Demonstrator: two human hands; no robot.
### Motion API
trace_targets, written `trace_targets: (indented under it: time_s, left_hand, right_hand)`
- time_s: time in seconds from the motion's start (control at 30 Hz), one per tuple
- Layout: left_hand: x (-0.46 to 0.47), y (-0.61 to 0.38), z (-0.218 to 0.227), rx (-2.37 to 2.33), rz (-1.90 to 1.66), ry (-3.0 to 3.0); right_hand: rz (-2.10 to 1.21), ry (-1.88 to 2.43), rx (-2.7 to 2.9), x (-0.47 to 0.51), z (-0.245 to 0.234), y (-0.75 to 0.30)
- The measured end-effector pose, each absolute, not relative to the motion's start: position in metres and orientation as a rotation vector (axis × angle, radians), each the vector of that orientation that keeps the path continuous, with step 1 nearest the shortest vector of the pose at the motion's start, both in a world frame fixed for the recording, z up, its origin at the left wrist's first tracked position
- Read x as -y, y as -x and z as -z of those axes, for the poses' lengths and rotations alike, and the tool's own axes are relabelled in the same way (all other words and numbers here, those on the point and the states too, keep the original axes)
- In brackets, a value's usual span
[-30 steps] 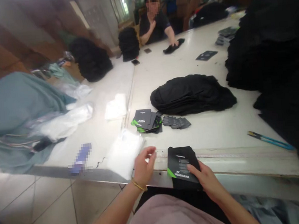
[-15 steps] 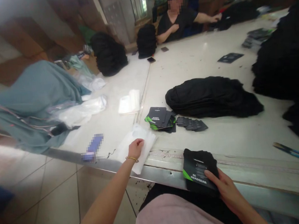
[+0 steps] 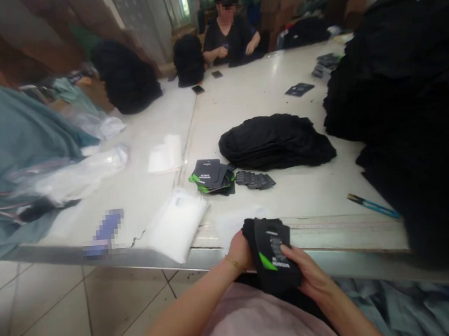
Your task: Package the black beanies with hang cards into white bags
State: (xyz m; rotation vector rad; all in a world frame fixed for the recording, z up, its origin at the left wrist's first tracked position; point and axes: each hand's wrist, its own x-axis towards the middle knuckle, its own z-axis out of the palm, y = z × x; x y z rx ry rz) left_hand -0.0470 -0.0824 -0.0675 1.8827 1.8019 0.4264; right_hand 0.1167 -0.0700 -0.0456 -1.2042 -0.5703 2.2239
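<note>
Both my hands hold a folded black headwear piece with a black-and-green card [image 3: 273, 252] at the table's near edge. My left hand [image 3: 241, 252] grips its left side, fingers hidden behind it, with a clear plastic bag [image 3: 234, 221] just above. My right hand [image 3: 306, 275] grips its right lower side, thumb on the card. A stack of clear bags [image 3: 178, 223] lies to the left. Black-and-green cards [image 3: 211, 177] and small dark tags [image 3: 254, 180] lie further in, before a pile of black fabric [image 3: 274, 140].
The white table [image 3: 319, 186] carries a blue pen [image 3: 373, 206] at right, large black fabric heaps [image 3: 409, 96] on the right, teal cloth [image 3: 16, 148] and plastic wrap on the left. A person [image 3: 229, 33] sits at the far end, handling black fabric.
My left hand left the stack of clear bags and came back to the black piece, bringing a clear bag. Both hands now hold the piece. The far person's hands moved.
</note>
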Motion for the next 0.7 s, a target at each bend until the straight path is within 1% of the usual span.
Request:
trace_targets:
  time_s: [0.1,0.17,0.27,0.33,0.4,0.5,0.57,0.63,0.7]
  left_hand:
    - [0.104,0.06,0.07,-1.583,-0.53,-1.958]
    - [0.113,0.067,0.069,-1.457,-0.538,-2.016]
    - [0.11,0.073,0.066,-1.401,-0.537,-2.012]
    - [0.1,0.076,0.061,-1.406,-0.607,-1.967]
    - [0.089,0.078,0.055,-1.404,-0.639,-1.97]
    - [0.08,0.077,0.045,-1.359,-0.494,-2.125]
    - [0.08,0.073,0.039,-1.286,-0.324,-2.289]
    - [0.082,0.07,0.036,-1.24,-0.19,-2.422]
    - [0.086,0.07,0.038,-1.265,-0.144,-2.472]
  right_hand:
    - [-1.975,1.355,0.446,0.052,0.057,-0.138]
    - [-1.895,1.363,0.426,0.048,0.059,-0.146]
    - [-2.024,1.253,0.483,0.054,0.053,-0.146]
    - [-2.195,1.161,0.657,0.058,0.05,-0.142]
    - [-2.293,1.129,0.885,0.059,0.05,-0.137]
    - [-2.242,1.242,1.135,0.053,0.053,-0.129]
    - [-2.079,1.326,1.345,0.047,0.054,-0.123]
    - [-1.886,1.321,1.54,0.041,0.053,-0.117]
    - [-1.818,1.292,1.519,0.038,0.052,-0.112]
